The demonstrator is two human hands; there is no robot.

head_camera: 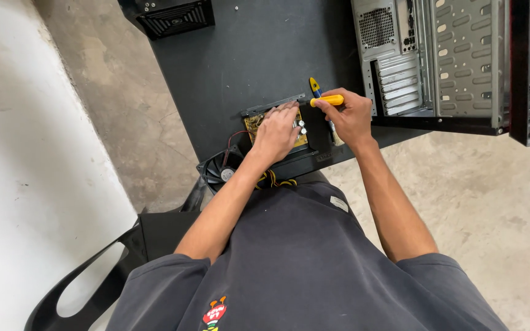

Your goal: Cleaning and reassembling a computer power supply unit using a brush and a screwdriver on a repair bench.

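From the head camera, looking straight down, the person sits at a black tabletop (246, 49) with both bare forearms stretched forward. The left hand (276, 132) lies palm-down with its fingers spread flat on a yellowish-brown circuit board studded with small silver cylinders (254, 122), pressing it rather than gripping it. The board sits inside an opened black metal power-supply housing (314, 150) near the table's front edge. The right hand (348, 116) is closed around a screwdriver with a yellow handle (328, 100), held roughly level just above the housing's far right side; its tip is hidden behind the hand, so I cannot tell where it touches. A second yellow-and-blue tool (314, 84) lies on the table just behind that handle. A round black cooling fan (221, 170) hangs off the table's front edge to the left of the housing, joined by red and yellow wires (271, 179). A grey metal computer case (437, 61), open, lies well to the right. A black vented box (173, 17) rests at the far-left corner.
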